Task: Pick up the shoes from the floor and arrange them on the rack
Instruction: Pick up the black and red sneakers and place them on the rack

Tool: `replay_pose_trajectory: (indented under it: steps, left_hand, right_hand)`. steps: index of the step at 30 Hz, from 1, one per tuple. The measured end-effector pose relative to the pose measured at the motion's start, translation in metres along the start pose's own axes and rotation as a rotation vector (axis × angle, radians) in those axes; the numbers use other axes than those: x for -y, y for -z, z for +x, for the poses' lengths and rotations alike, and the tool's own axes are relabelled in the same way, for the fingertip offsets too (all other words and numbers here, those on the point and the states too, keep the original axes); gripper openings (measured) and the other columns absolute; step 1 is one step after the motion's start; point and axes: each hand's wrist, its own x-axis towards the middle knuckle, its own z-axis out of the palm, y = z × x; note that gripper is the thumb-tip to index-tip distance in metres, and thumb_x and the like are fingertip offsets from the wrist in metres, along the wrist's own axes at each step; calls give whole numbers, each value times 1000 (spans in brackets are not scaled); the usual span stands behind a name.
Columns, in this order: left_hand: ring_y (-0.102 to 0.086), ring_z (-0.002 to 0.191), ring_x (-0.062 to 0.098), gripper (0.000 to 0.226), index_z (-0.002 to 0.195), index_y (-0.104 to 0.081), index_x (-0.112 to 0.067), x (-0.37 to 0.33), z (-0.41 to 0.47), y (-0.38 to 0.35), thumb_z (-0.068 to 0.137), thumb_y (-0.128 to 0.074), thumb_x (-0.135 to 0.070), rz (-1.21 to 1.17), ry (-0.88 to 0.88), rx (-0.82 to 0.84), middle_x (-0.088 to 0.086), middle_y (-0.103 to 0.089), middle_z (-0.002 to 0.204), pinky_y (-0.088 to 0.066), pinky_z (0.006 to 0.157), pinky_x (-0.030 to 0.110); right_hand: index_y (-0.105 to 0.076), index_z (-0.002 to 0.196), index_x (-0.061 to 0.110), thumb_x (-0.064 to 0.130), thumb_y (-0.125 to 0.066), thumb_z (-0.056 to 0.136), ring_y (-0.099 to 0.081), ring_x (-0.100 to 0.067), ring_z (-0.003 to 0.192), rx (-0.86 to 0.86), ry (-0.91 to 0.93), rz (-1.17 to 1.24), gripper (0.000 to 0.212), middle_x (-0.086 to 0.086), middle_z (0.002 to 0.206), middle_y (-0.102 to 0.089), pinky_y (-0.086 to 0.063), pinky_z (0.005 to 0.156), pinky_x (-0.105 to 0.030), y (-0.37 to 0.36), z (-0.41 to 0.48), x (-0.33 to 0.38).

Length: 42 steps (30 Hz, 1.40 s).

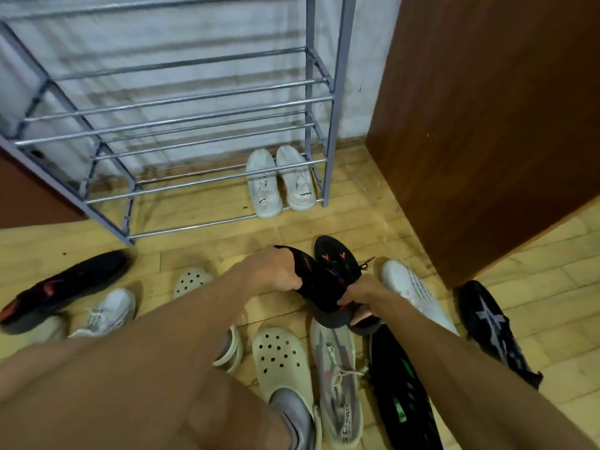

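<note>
on bottom rack point(334, 125) tier: white pair point(281, 185) placed
hands: left hand point(269, 271), right hand point(358, 298) both gripping black pair point(321, 280)
todo: many shoes point(279, 355) on floor point(373, 222)

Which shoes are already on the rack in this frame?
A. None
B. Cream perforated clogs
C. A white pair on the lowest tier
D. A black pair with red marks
C: the white pair sits on the lowest bars at the right end of the rack, while the clogs lie on the floor.
</note>
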Motion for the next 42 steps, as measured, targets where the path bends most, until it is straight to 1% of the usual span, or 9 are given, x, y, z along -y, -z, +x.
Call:
replay_pose_trajectory:
  steps: [2,7,13,17,20,26,30,34,42]
  left_hand:
    - [-57,77,20,25,79,-62,-12,0,-13,11,84,-56,-36,1,35,-18,3,-59,83,-44,64,30]
    - [-64,100,26,62,141,-42,-20,-3,-70,37,89,-53,-51,-389,89,-99,2,-50,140,-54,79,34]
    - [-62,78,21,42,121,-59,-6,8,-140,68,84,-71,-20,-1202,69,-471,11,-65,117,-54,73,34]
    - [-61,72,23,25,106,-63,-1,34,-185,96,82,-66,2,-1313,7,-675,16,-67,100,-52,58,29]
    - [-60,68,21,17,86,-62,-9,66,-218,113,79,-63,7,-1330,5,-781,10,-65,87,-50,53,28]
    - [-61,77,21,22,98,-63,-9,162,-273,113,83,-60,7,-1325,62,-877,8,-65,86,-53,70,34]
    - [-58,75,18,20,80,-59,-15,232,-288,94,84,-61,5,-1384,124,-881,3,-63,79,-49,72,35]
    - [-61,86,18,29,112,-59,-14,294,-272,66,85,-64,-5,-1393,174,-834,5,-66,103,-52,70,31]
    - [-64,102,18,36,112,-67,-12,394,-201,0,90,-59,-39,-1274,329,-684,4,-69,111,-47,88,31]
  right_hand:
    - [-56,107,-9,-5,-72,78,-66,-47,93,22,29,31,34,-23,104,-62,-60,57,-50,11,-18,12]
    - [-64,97,-11,-7,-72,77,-69,-39,77,40,258,122,23,-21,91,-70,-61,53,-38,18,-79,64]
    - [-65,87,4,-6,-68,80,-69,-27,72,96,595,102,13,-14,96,-70,-61,57,-34,-13,-174,136]
    - [-63,84,10,-3,-75,74,-71,-30,84,3,775,44,20,-16,96,-73,-61,72,-42,-44,-230,182]
    - [-67,81,16,12,-77,73,-61,-21,68,-19,863,-165,14,-7,73,-70,-49,60,-30,-73,-266,216]
    - [-69,107,1,14,-78,75,-70,-28,86,96,831,-377,36,-12,101,-74,-58,87,-42,-169,-299,264]
    - [-65,115,2,8,-74,79,-69,-27,83,213,746,-436,37,-12,102,-71,-59,81,-38,-241,-293,271]
    - [-60,122,1,2,-69,83,-65,-27,96,339,596,-444,39,-13,108,-67,-58,77,-39,-303,-268,265]
    - [-53,129,0,-7,-57,89,-57,-32,120,391,313,-427,41,-12,124,-59,-53,80,-35,-371,-163,227]
